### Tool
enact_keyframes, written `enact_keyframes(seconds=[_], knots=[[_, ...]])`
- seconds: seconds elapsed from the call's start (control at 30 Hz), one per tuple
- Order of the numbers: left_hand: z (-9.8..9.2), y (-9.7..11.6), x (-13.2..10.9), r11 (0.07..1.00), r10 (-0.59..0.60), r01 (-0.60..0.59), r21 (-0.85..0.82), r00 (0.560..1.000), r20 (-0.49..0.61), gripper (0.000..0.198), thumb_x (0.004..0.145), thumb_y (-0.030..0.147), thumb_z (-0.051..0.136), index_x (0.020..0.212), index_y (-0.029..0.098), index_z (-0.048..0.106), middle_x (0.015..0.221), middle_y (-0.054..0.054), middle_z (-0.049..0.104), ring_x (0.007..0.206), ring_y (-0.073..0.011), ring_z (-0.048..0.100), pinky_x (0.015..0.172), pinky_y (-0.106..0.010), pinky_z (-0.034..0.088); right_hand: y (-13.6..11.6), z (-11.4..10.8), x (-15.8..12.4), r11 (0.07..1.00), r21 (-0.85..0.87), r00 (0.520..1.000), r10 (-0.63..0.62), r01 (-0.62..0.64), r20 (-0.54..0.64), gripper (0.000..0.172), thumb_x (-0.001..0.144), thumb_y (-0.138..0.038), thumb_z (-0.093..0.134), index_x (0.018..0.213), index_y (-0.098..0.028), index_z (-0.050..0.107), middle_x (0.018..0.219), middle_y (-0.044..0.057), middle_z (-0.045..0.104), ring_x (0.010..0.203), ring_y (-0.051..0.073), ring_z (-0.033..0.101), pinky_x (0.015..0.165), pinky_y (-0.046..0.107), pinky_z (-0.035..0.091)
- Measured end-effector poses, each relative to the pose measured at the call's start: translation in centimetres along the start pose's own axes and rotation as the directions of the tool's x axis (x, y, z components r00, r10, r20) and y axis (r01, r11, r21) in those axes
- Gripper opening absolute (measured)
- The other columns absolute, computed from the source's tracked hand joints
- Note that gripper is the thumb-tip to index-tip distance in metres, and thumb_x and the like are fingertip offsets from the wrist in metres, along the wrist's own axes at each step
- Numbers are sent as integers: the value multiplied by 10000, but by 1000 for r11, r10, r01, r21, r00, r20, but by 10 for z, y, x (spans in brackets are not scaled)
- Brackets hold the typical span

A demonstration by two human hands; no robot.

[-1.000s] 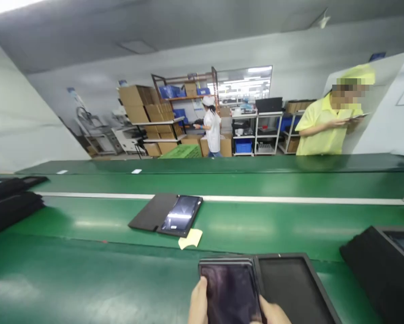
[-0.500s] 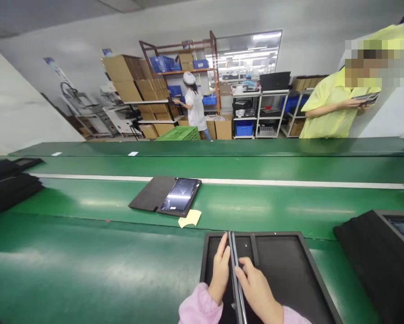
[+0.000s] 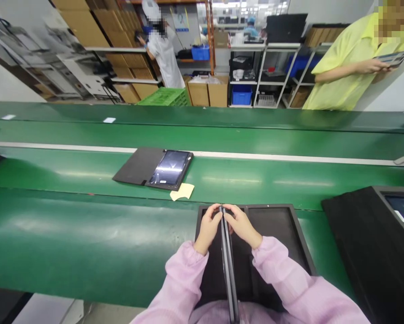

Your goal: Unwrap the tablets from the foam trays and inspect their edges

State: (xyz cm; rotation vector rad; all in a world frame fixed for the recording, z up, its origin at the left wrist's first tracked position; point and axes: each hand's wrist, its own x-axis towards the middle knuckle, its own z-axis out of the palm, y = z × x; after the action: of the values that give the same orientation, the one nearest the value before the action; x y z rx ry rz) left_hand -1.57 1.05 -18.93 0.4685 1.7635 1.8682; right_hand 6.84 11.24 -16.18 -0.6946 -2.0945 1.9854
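Two thin, flat tablet-like panels (image 3: pixel 228 265) stand on edge side by side, their long edges pointing away from me. My left hand (image 3: pixel 208 228) grips their far end from the left, thumb and fingers closed on it. From the right, my right hand (image 3: pixel 242 226) pinches the same end, its fingertips close to those of the left. Underneath lies a black tray (image 3: pixel 272 225) with shallow recesses, partly covered by my pink sleeves. The faces of the panels are turned too edge-on to make out.
Beyond the tray, an open black foam case (image 3: pixel 137 164) holds a tablet (image 3: pixel 171 166), with a yellow paper (image 3: pixel 182 192) beside it. Black foam cases (image 3: pixel 360 243) are stacked at right on the green bench (image 3: pixel 87 234). Two people stand across the bench, one in yellow, one in white.
My right hand has moved forward along the panels to their far end, and my left fingers have curled round that end. The view has tipped downward.
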Motion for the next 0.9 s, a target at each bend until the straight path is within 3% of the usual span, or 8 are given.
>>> enact_keyframes(seconds=[0.33,0.9], knots=[[-3,4,-2,999,8,-10,44,999,45,306,746,295,580,1023,167,562,1043,-72,585,1037,-223,531,979,-390,368,-5,-4,0,996,80,999,25,-29,45,309,763,-285,531,1054,-181,518,650,-44,489,402,84,472,385,227,438],[-9,12,0,989,30,-49,142,990,135,283,779,288,566,1038,177,590,1077,-75,578,1072,-229,518,1006,-391,342,-7,-4,0,988,139,997,56,-63,56,287,738,-292,558,1005,-199,510,653,-51,472,422,83,467,396,231,426]])
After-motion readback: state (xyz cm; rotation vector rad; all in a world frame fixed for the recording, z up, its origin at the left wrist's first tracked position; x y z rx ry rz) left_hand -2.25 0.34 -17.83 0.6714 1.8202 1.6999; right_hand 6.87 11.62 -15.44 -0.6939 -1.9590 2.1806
